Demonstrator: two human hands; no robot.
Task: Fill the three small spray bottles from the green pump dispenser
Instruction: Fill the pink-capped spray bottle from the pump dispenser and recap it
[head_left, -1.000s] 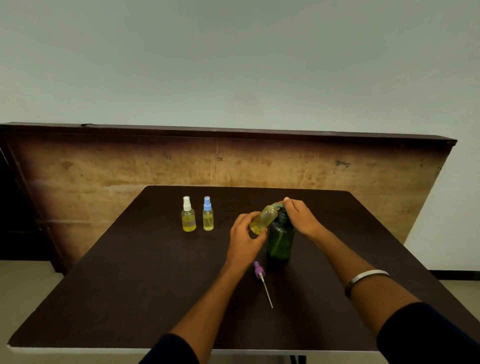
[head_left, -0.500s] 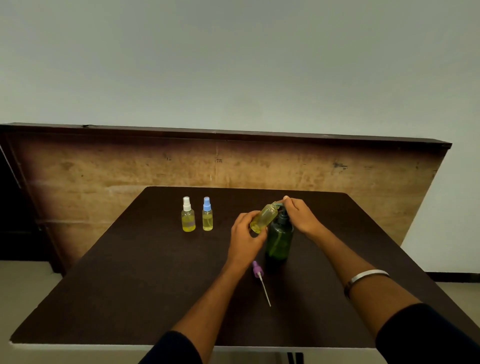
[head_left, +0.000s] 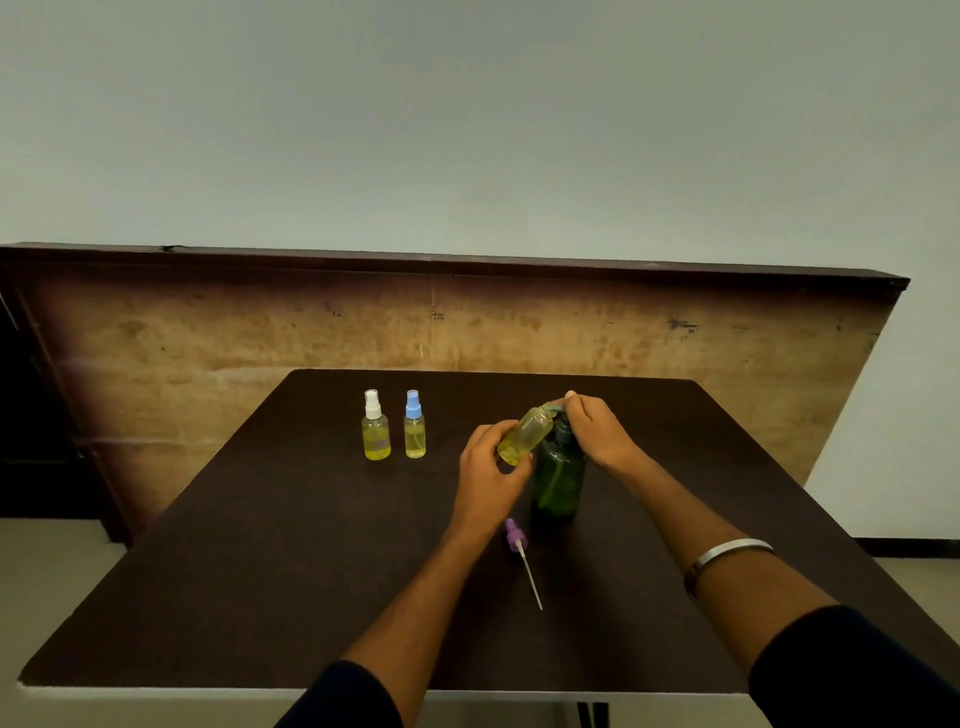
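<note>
Yellow liquid sat low in the tilted bottle; nothing had shifted, left hand gripping it, right hand pressing the green dispenser pump, so filling went on.

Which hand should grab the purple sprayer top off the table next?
Probably the right hand: it only presses the green pump bottle, while the left hand grips the open little bottle. The purple sprayer top lies between both.
</note>
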